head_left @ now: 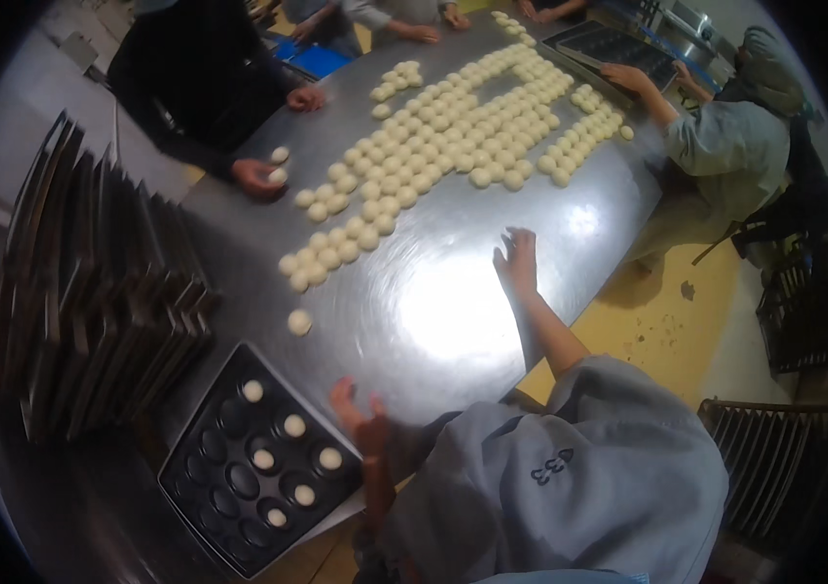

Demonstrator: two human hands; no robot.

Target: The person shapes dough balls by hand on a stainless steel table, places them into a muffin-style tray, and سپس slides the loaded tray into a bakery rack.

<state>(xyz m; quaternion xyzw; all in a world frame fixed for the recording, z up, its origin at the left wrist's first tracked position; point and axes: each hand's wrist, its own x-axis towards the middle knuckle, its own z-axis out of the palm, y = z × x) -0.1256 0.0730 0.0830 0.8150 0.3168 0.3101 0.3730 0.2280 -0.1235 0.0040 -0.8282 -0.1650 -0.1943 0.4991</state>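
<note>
Tray (242, 480): six dough balls (294, 425) seated in its round cups. Left hand (363, 420): just right of the tray, fingers spread, holding nothing visible. Right hand (514, 261): over the bench (365, 341), beyond the tray and well to its right; fingers parted, loosely bent, nothing seen in them; bench contact cannot be told. Lone ball (299, 322): just beyond the tray. Batch (421, 183): farther beyond the tray. Pans (93, 321): upright, left of the tray
</note>
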